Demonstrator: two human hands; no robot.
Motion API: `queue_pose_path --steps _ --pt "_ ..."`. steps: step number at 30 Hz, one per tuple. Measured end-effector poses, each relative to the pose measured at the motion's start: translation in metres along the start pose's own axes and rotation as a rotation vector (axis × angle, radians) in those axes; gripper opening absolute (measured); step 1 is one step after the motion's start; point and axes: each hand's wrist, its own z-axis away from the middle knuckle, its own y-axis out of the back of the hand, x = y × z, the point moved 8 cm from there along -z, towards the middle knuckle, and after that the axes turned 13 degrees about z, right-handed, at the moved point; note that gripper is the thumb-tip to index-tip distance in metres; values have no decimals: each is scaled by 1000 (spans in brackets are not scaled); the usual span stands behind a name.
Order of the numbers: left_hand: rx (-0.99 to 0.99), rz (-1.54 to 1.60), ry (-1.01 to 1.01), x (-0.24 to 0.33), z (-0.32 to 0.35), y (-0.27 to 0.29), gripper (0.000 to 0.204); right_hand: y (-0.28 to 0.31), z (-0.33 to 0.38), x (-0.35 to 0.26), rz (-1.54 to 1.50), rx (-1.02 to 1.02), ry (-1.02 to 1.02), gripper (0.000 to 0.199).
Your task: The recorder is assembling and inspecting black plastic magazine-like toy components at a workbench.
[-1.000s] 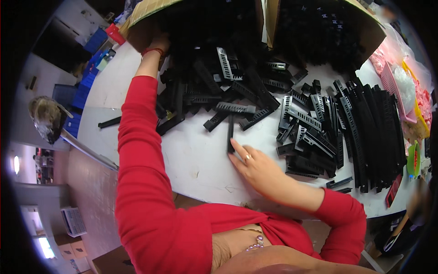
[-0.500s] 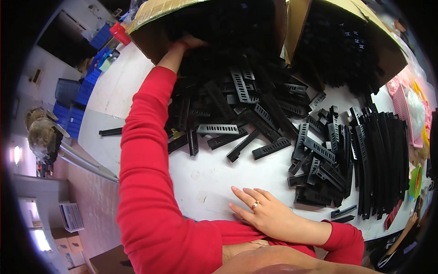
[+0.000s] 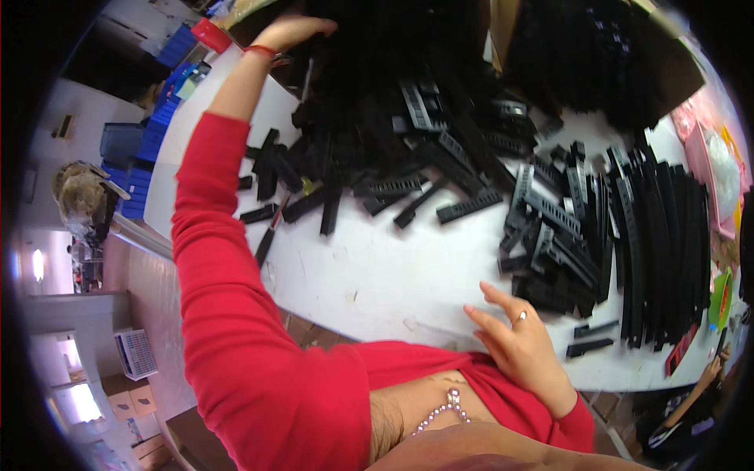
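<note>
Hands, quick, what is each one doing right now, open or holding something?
Left hand: stretched out onto the heap of black plastic parts; whether it grips one cannot be told.
Right hand: open, empty, fingers spread at the white table edge.

A bare stretch of the white table [image 3: 377, 275] is left open just below the heap of black slotted strips [image 3: 408, 165]; right of it, passage is blocked by stacked long black rails [image 3: 660, 235].
</note>
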Motion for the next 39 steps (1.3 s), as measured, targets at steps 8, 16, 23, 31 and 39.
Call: queue_pose_path --steps 8,16,23,31,39 --pt "-734 35 -375 146 263 -124 75 -5 -1 -16 -90 109 36 35" --pt "-680 -56 -518 129 336 -157 95 -37 11 -23 194 149 89 24" --pt "-34 381 -178 83 379 -65 34 -23 21 -24 228 391 -50 32" --pt "-9 54 -348 119 452 -136 29 -35 37 -5 114 324 -145 42" --pt "62 129 -282 117 457 -157 32 -44 47 4 -422 489 -271 47"
